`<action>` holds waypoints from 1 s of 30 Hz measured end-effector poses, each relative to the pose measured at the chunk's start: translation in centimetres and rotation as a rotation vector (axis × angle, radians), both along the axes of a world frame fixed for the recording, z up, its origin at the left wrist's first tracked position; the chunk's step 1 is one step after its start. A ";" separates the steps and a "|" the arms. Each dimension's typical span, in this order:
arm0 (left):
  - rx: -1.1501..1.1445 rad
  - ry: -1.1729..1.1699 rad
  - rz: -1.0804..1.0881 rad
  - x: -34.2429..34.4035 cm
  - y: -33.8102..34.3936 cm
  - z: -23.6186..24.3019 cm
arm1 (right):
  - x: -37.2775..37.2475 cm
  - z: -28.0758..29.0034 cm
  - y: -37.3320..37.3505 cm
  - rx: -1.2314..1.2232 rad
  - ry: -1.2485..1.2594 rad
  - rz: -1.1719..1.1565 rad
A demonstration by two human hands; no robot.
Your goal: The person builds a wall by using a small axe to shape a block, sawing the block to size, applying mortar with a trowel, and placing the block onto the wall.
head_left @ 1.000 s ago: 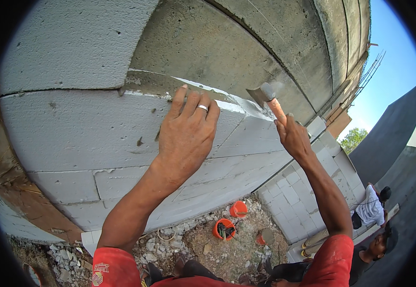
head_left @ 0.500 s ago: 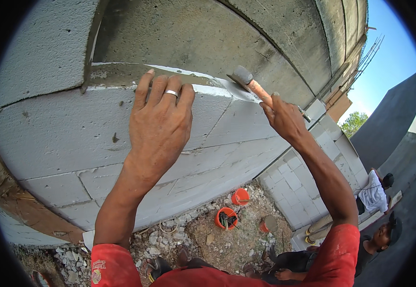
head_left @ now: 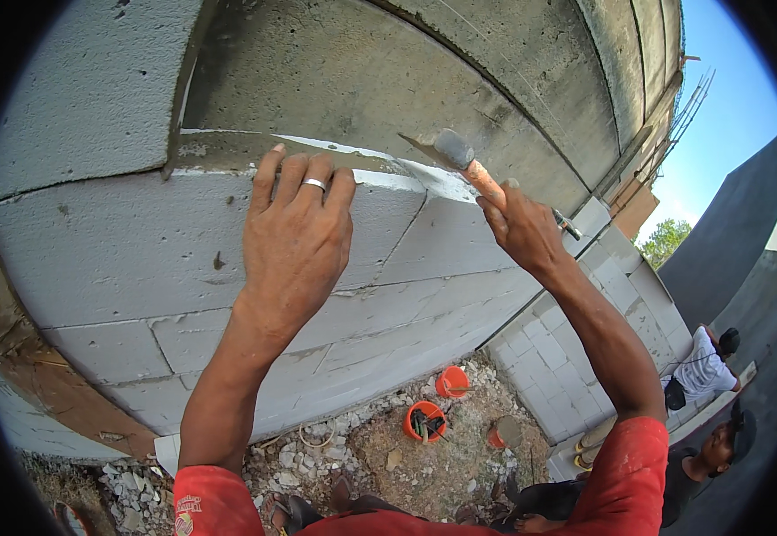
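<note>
My left hand (head_left: 295, 232), with a ring on one finger, rests on a white lightweight block (head_left: 138, 241). Its fingers are stretched over the block's top edge, touching grey mortar (head_left: 228, 147). To the right, my right hand (head_left: 529, 230) is wrapped round the worn orange handle of a brick hammer (head_left: 453, 149). The hammer has a grey head and a thin blade pointing left, and it hangs above the neighbouring block (head_left: 451, 228), close to its whitish top edge. The handle's end sticks out behind my fist.
A concrete wall (head_left: 308, 71) rises behind the course, and a higher block (head_left: 85, 89) stands at left. Below, rubble surrounds orange buckets (head_left: 452, 381), one holding tools (head_left: 423, 422). Two other people are at lower right, one in a white shirt (head_left: 703, 362).
The brick hammer has tilted, its blade now raised and turned further left, off the block's top edge. My left hand stays on the block. The view has shifted slightly.
</note>
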State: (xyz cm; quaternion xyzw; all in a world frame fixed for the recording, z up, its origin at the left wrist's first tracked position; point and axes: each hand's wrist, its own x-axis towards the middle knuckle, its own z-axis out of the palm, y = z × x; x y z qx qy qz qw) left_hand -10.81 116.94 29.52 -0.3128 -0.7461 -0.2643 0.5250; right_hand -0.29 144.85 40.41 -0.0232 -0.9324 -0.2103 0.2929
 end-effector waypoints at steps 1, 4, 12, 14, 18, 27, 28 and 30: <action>-0.002 -0.001 0.006 -0.2 -0.1 0.1 | -0.1 -0.1 0.5 -0.003 -0.051 -0.018; 0.002 0.000 0.012 0.4 0.2 0.1 | 1.3 0.9 3.6 -0.028 -0.110 -0.189; 0.037 0.011 0.005 0.2 -0.2 -0.3 | 3.0 -0.4 0.1 -0.007 -0.021 0.073; 0.029 -0.002 0.027 0.2 0.2 -0.2 | 2.8 0.2 0.5 -0.073 -0.107 -0.137; -0.006 -0.008 0.012 0.2 0.4 -0.1 | 3.1 -0.4 0.7 -0.102 -0.051 -0.127; -0.031 -0.002 0.025 0.1 0.1 0.1 | 3.2 -1.0 2.0 0.014 -0.054 -0.013; -0.016 0.008 0.034 0.0 -0.1 0.0 | 3.3 -1.4 2.2 0.077 -0.079 0.029; -0.022 -0.003 0.020 0.4 0.0 0.3 | 2.7 0.7 3.0 -0.084 -0.108 -0.252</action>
